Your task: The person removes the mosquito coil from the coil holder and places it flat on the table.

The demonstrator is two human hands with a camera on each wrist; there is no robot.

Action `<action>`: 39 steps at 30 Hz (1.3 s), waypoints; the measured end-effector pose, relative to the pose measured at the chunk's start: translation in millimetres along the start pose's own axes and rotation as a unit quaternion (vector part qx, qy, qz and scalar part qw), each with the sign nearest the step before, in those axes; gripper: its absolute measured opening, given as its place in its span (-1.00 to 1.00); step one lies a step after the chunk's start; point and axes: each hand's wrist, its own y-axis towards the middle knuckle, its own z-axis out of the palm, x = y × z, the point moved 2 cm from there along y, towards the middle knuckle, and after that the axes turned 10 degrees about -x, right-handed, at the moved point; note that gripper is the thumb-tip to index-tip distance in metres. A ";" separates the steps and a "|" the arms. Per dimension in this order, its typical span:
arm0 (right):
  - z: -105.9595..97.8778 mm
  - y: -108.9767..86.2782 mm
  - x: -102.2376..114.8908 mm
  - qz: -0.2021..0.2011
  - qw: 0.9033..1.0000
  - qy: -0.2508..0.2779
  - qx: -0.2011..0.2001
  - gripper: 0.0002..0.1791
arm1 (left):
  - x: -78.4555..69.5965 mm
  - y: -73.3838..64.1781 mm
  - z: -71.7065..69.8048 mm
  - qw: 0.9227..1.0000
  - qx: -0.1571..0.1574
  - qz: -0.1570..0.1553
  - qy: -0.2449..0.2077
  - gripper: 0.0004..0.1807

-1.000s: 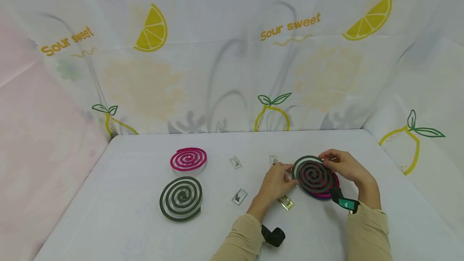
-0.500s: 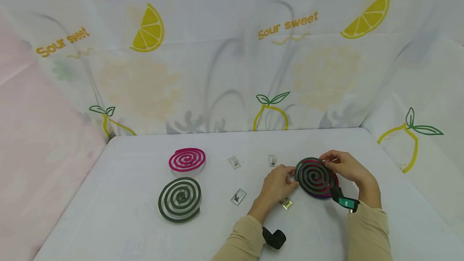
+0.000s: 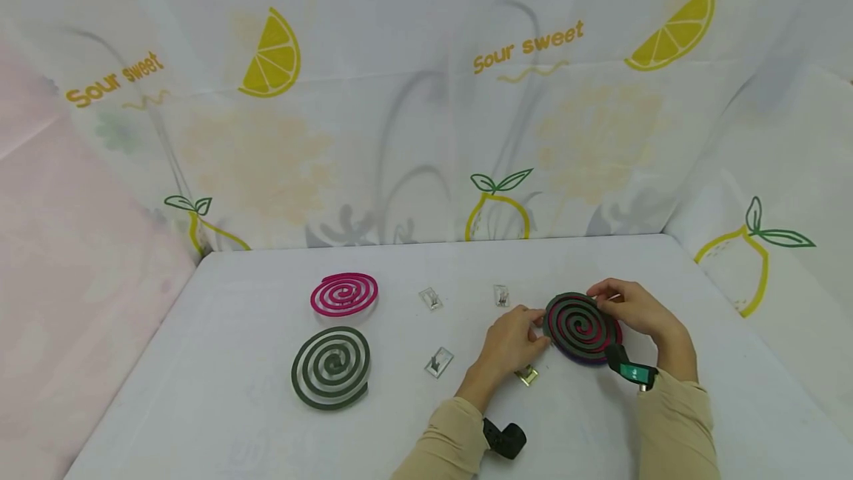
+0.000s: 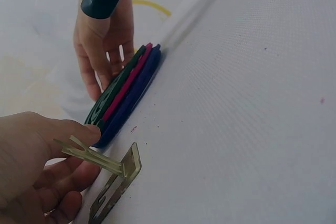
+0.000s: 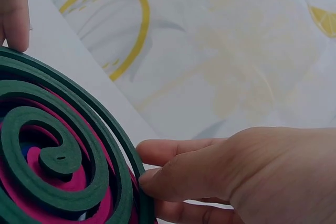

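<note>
A green mosquito coil [image 3: 581, 326] tops a stack on the right of the white table. Beneath it, a pink coil [image 4: 127, 83] and a blue coil [image 4: 134, 91] show edge-on in the left wrist view. My left hand [image 3: 509, 339] pinches the stack's left rim, thumb against the green coil's edge. At the far right rim, my right hand [image 3: 633, 310] pinches the green coil between thumb and fingers; the right wrist view shows these fingertips [image 5: 149, 178] at its outer ring. A gold metal coil stand [image 4: 137, 161] with a raised prong lies beside my left hand.
To the left lie another pink coil [image 3: 344, 293] and another green coil [image 3: 336, 361]. Silvery stands are spread mid-table: one [image 3: 439, 362] nearer, one [image 3: 431, 298] farther back and one [image 3: 501, 295] behind my left hand. A printed cloth [image 3: 400, 132] hangs behind.
The green coil has come down and lies nearly level over the pink and blue ones, shifted slightly right and nearer. Both hands have lowered slightly with it, still at its rim.
</note>
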 end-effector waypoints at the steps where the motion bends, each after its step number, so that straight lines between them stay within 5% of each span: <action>1: 0.0 0.2 -0.4 0.001 1.000 0.000 0.000 -0.72 | 0.0 0.2 0.0 1.000 0.001 0.001 0.002 -0.56; 39: -1.9 -0.5 0.0 0.009 1.000 0.002 -0.011 -0.69 | -0.3 -0.4 -1.8 1.000 0.023 0.001 -0.015 -0.53</action>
